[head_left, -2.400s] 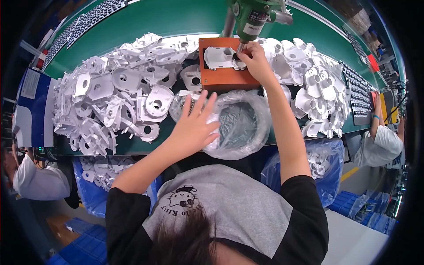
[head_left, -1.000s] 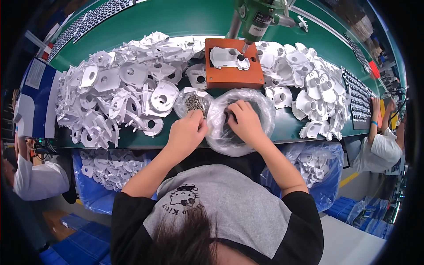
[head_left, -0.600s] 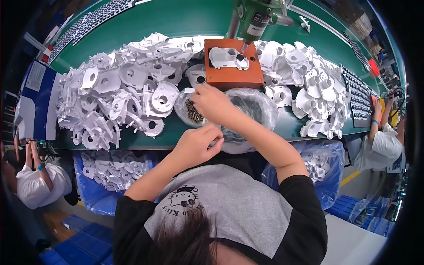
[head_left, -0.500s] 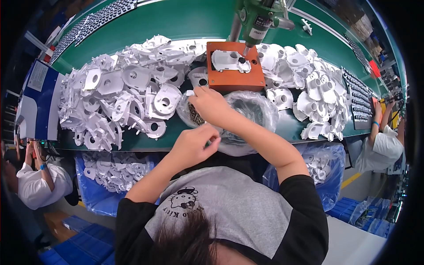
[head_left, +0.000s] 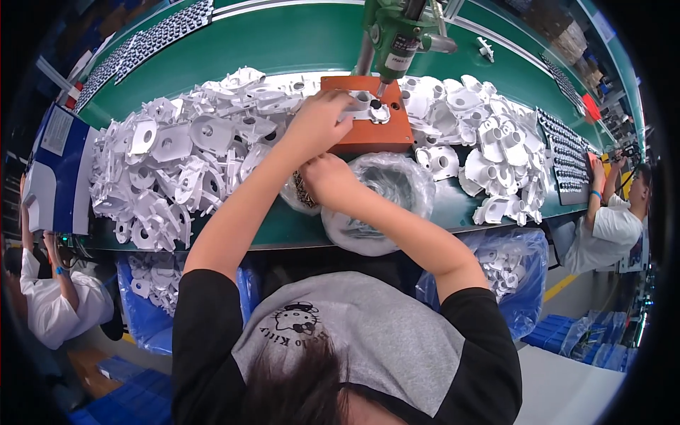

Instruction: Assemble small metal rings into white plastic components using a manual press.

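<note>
From where I stand, the person's left hand reaches over the left end of a white plastic housing, fingers bent against it; I can't tell whether they grip it. The housing lies flat on an orange block, with a small round black piece on it. A green press head hangs above, its metal tip near that black piece.

The right hand is just below the left, fingers curled over the edge of a clear bag of small metal screws; the fingertips are hidden, so I can't say whether they pinch one. Right beside it, under the forearm, sits a wide ring of clear plastic film.

On the green bench, white housings are heaped to the left and right. A co-worker in white works at the far right, another at the far left.
</note>
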